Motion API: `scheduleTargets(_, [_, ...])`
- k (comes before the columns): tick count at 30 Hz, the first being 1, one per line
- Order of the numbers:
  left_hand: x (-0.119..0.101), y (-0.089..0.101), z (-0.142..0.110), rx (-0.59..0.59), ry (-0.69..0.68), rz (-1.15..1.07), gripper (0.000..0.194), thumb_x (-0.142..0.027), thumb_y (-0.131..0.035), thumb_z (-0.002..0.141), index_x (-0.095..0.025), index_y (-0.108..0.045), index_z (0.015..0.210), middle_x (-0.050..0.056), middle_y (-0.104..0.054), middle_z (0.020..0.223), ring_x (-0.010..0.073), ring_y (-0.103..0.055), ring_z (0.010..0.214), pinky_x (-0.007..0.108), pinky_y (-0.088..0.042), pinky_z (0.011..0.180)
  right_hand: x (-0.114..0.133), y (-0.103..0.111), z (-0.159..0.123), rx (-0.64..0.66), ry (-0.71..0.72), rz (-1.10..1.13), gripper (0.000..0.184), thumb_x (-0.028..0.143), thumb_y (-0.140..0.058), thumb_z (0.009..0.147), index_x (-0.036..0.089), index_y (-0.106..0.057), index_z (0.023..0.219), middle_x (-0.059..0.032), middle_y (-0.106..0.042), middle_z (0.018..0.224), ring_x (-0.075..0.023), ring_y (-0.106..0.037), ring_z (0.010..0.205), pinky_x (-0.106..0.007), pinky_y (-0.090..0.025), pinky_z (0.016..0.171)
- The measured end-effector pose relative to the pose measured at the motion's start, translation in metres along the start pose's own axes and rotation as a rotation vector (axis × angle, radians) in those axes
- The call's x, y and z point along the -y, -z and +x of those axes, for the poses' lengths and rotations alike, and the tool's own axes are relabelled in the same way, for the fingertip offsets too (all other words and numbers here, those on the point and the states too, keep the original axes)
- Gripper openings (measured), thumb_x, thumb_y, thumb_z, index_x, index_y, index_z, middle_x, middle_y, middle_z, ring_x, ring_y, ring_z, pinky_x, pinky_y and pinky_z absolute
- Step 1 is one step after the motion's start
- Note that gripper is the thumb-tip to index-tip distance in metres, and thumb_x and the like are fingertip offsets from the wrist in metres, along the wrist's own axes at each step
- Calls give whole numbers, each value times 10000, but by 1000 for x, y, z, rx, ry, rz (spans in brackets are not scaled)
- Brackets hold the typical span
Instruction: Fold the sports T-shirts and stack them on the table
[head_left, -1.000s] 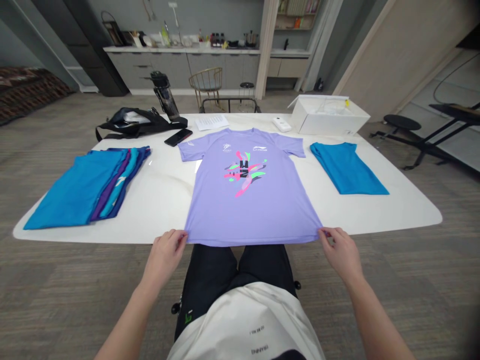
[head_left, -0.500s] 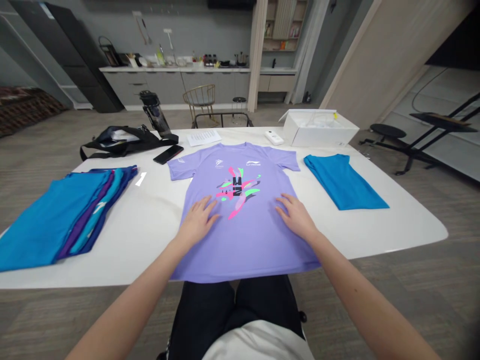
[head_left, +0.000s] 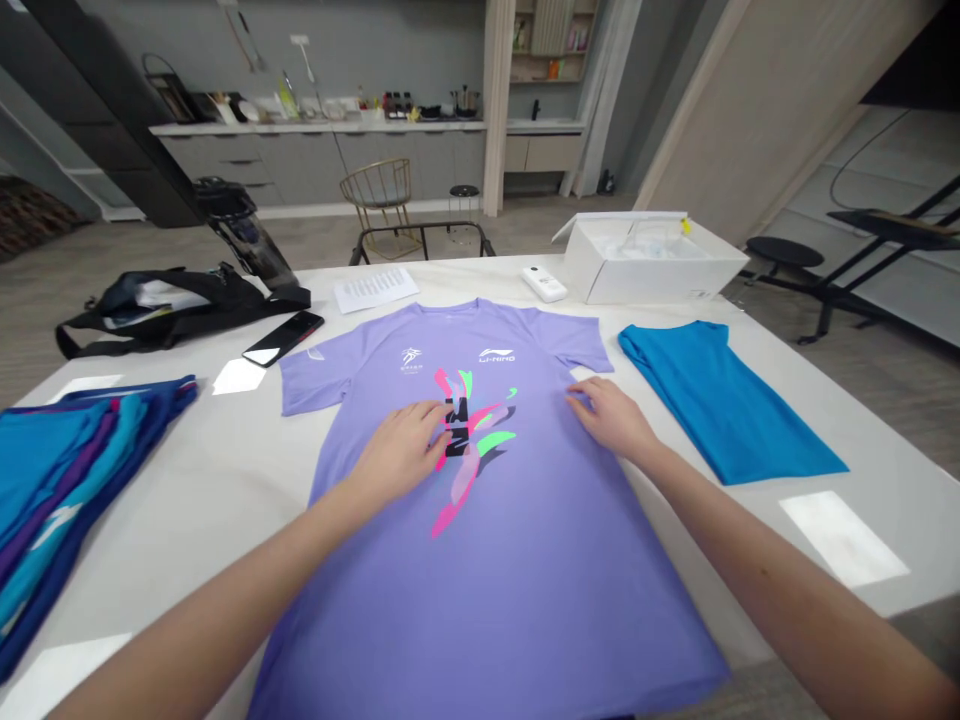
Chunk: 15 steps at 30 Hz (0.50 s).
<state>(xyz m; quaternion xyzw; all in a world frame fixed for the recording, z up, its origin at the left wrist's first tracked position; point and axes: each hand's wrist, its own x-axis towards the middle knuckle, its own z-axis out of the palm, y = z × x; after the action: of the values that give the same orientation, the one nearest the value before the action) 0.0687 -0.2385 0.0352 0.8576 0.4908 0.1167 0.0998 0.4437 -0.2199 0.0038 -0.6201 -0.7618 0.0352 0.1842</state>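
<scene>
A purple short-sleeved T-shirt point(head_left: 540, 540) lies spread out, front up, with its neck toward the far side and a colourful print on the chest. My left hand point(head_left: 405, 445) is over the middle of the print, palm down, its fingers stretched out and covering part of the design. At the shirt's right side, just below the sleeve, is my right hand point(head_left: 613, 415); its fingers reach over the fabric, with thumb and forefinger slightly apart. Neither hand visibly grips cloth.
Folded blue cloth point(head_left: 727, 405) lies to the right; a stack of folded clothes point(head_left: 82, 480) is at left. Behind are a black bag point(head_left: 161, 305), a bottle point(head_left: 251, 235), a phone point(head_left: 285, 338), paper point(head_left: 375, 289), a white device point(head_left: 544, 284) and a white box point(head_left: 652, 260).
Both hands have let go of the shirt's bottom corners and moved forward, up onto its chest area. The view has come closer to the table. The shirt remains spread out.
</scene>
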Motion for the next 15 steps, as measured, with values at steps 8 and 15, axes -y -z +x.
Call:
scheduleTargets(8, [3, -28, 249, -31, -34, -150, 459, -297, -466, 1007, -129, -568, 1421, 149, -649, 1371, 252, -603, 1276, 387, -426, 1132, -38, -33, 131, 15, -98, -97, 496, 438, -384, 1064, 183, -614, 1421, -155, -567, 1489, -332, -508, 1359, -495, -419, 1114])
scheduleTargets(15, [13, -85, 277, 127, -22, 19, 651, -572, -328, 1044, -245, -352, 1606, 107, -273, 1708, 314, -211, 1582, 554, -135, 1267, -76, -48, 127, 151, -194, -216, 667, 565, -304, 1064, 183, -387, 1605, -162, -356, 1660, -353, -323, 1515, -554, -249, 1214])
